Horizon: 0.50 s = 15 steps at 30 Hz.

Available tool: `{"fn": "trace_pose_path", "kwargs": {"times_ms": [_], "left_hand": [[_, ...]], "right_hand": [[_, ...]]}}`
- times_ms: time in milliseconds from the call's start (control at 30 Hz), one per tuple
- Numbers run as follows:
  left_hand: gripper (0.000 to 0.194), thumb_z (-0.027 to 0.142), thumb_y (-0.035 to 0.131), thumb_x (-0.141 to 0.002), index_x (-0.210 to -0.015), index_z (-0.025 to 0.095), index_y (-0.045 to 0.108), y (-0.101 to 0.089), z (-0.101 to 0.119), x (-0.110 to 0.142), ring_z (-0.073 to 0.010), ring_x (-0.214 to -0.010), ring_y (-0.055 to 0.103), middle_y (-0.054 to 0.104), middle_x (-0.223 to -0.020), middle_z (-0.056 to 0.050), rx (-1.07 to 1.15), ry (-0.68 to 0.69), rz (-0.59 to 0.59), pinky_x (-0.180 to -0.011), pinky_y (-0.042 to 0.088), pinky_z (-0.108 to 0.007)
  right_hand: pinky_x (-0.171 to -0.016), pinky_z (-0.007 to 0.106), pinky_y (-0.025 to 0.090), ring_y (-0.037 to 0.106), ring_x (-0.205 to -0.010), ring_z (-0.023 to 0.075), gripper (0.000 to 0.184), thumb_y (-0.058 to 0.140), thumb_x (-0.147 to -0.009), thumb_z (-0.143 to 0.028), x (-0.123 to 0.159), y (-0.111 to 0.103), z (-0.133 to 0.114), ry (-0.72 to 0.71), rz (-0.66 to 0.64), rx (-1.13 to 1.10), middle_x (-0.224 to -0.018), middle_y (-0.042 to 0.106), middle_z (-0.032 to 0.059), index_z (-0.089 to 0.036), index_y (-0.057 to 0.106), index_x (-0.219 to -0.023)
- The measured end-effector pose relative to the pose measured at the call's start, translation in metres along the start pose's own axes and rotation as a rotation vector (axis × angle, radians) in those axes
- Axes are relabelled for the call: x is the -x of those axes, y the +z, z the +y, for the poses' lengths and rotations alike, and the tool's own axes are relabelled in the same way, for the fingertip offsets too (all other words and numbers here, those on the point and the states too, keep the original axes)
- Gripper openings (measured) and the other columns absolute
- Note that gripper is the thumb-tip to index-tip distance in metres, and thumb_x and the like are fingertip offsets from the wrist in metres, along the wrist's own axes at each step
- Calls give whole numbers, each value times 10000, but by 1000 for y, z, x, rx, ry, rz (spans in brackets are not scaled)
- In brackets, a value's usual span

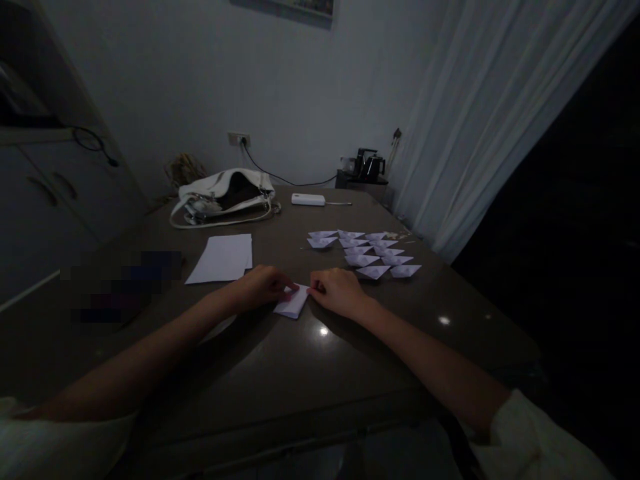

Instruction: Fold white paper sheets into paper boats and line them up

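Note:
A small folded sheet of white paper (292,307) lies on the dark table in front of me. From the left, my left hand (264,287) presses its fingertips onto the paper's upper part. My right hand (336,291) has thumb and fingers pinched together at the paper's right corner. Beyond my right hand stand several folded paper boats (362,260) in loose rows. Left of my left hand rests a stack of white paper sheets (220,259).
A white handbag (225,193) gapes at the back left. Near the far edge is a white power bank (308,199) with a short cable. A black kettle (373,167) stands beyond the table, beside a pale curtain (450,133). A blurred patch (130,283) covers something at left.

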<state>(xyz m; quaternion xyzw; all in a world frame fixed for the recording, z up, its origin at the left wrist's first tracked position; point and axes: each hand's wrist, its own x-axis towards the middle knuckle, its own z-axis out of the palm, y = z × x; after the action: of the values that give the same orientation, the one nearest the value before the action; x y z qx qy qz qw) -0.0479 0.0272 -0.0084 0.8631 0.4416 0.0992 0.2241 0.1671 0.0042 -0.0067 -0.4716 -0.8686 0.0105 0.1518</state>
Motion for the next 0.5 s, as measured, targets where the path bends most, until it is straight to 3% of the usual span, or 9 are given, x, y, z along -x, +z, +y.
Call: {"fn": "trace_pose_path", "kwargs": {"times_ms": [300,500], "left_hand": [[356,368,607,-761,-1052,185,701,-1,4,0,-108,-523,423,489,-576,30,-20,-13,-9,-483,257,-197],[343,352,602,-765,-1054,197,701,-3,5,1,-110,-534,430,500,-574,30,1,13,-9,-489,275,-192]], "right_hand": [[-512,228,235,556,-631,118,91,580,-801,-268,2,-1,-2,-128,-87,-61,-720,660,4,-191,627,-791],[-518,217,240,531,-610,101,89,605,-792,-259,8,-7,-12,-339,-199,-159,-702,637,-4,-176,612,-761]]}}
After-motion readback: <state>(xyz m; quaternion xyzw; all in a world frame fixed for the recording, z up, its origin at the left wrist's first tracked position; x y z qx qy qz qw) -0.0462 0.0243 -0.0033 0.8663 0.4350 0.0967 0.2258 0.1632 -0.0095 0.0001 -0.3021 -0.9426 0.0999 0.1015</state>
